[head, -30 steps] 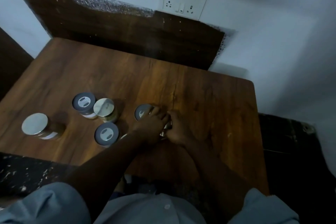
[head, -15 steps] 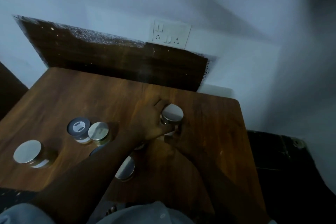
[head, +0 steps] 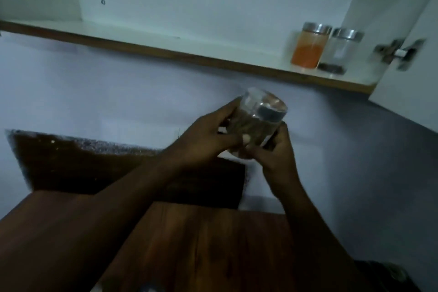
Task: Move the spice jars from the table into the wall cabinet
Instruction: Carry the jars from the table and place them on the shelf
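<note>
White wall cabinet (head: 166, 40) now in view, upper frame. Left hand (head: 203, 142) and right hand (head: 277, 154) grasp clear steel-lidded spice jar (head: 256, 123), contents seemingly brown, lifted off brown wooden table (head: 213, 244) to centre frame.

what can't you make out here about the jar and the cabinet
Head view, held jar: contents and label, blurred and covered by the left hand and right hand.
Head view, table: whether jars remain, forearms and the bottom edge hide most of it.
Head view, clear jar beside the orange jar: dark contents unidentifiable, dim and blurred.
Head view, cabinet: its upper part, cut by the top edge.
</note>
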Available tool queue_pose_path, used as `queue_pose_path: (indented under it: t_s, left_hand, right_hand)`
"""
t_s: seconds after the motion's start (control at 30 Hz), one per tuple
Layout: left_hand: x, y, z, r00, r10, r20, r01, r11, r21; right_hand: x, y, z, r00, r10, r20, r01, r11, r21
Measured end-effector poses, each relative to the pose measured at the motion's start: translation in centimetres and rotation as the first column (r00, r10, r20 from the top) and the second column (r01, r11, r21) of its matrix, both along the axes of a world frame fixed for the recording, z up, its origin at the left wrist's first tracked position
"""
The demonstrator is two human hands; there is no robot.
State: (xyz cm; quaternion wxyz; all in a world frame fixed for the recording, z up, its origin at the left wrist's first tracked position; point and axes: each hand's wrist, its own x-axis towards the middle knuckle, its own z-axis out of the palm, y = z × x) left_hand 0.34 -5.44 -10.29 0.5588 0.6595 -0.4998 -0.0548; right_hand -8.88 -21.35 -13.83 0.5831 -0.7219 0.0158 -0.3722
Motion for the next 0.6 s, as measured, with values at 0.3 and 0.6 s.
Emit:
queue_pose_path:
  t_s: [0.3, 0.6]
  left_hand:
    - [2.7, -10.0, 12.3, 0.891, 0.419, 0.174, -0.363, 0.889, -0.281]
    - [11.3, -20.9, 15.0, 0.788, 0.583, 0.196, -0.588, 0.808, -0.038]
  right_hand:
    - [3.3, -8.1, 13.4, 0.978, -0.109, 0.177, 0.146, 0.966, -0.212]
    - [12.0, -16.6, 18.2, 0.889, -0.420, -0.180, 0.303, 0.837, -0.456]
